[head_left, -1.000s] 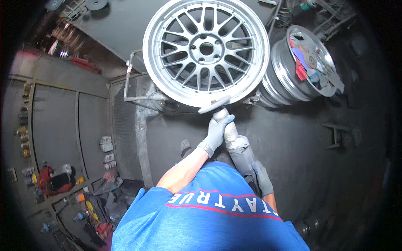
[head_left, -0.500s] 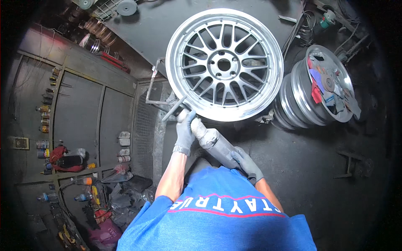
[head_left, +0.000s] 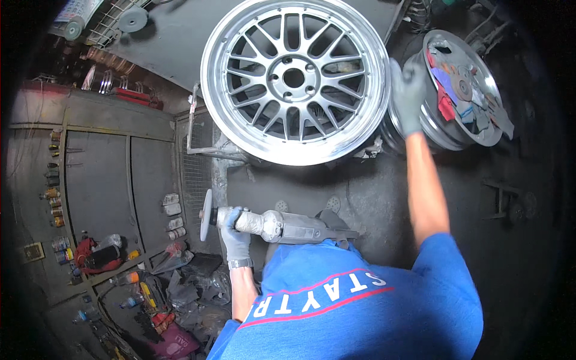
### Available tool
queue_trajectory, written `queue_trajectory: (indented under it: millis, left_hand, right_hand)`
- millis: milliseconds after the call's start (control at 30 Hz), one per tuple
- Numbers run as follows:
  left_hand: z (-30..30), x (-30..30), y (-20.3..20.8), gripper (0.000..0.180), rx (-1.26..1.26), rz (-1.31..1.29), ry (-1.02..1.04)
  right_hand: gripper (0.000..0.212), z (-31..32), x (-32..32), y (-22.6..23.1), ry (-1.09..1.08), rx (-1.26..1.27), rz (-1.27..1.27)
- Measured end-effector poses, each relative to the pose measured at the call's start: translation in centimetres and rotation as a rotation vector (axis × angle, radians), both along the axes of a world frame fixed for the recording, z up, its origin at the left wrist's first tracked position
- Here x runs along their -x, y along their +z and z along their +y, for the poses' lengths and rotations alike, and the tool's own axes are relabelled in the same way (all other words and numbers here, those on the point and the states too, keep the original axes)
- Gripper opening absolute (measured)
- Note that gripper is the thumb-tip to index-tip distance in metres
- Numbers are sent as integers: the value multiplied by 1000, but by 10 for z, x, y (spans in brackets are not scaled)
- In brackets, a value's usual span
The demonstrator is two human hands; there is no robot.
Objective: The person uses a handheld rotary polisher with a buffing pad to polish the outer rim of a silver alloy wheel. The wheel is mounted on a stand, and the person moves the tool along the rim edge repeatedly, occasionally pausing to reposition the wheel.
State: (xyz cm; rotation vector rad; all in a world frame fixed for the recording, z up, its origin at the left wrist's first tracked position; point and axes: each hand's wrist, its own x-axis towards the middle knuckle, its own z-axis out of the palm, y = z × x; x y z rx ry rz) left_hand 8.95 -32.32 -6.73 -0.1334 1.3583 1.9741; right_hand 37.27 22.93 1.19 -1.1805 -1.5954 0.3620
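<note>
My left hand [head_left: 236, 239], in a grey glove, is wrapped round the neck of an angle polisher [head_left: 303, 228]. The tool lies level across the front of my body. Its round pad [head_left: 206, 215] shows edge-on at the left end, away from the wheel. A silver multi-spoke wheel rim [head_left: 273, 150] with a bright polished lip lies face up in front of me. My gloved right hand [head_left: 409, 99] is stretched out at the rim's right edge with its fingers extended; whether it touches the lip is unclear.
Stacked wheels [head_left: 433, 129] stand at the right; the top one holds a grey disc [head_left: 462, 89] and coloured cloths. A bent metal frame [head_left: 191, 123] stands left of the rim. Bottles and cans line the left wall shelves [head_left: 129, 174]. Dark plastic bags [head_left: 186, 300] lie lower left.
My right hand has let go of the polisher's body and reached forward to the rim's right side. The polisher has swung level, back and left from the rim. The view has shifted.
</note>
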Motion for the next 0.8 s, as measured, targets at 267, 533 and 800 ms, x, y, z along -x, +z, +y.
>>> queue_trajectory:
  millis: [267, 533, 800]
  left_hand:
    - [-22, 21, 12, 20, 34, 104, -8]
    - [-36, 67, -2, 24, 33, 50, -65]
    - [-16, 101, 16, 19, -18, -109, -137]
  right_hand:
    - [58, 27, 33, -31, -25, 190, -358]
    - [63, -33, 28, -82, -189, 259, -122]
    - [54, -147, 43, -143, -193, 314, 150]
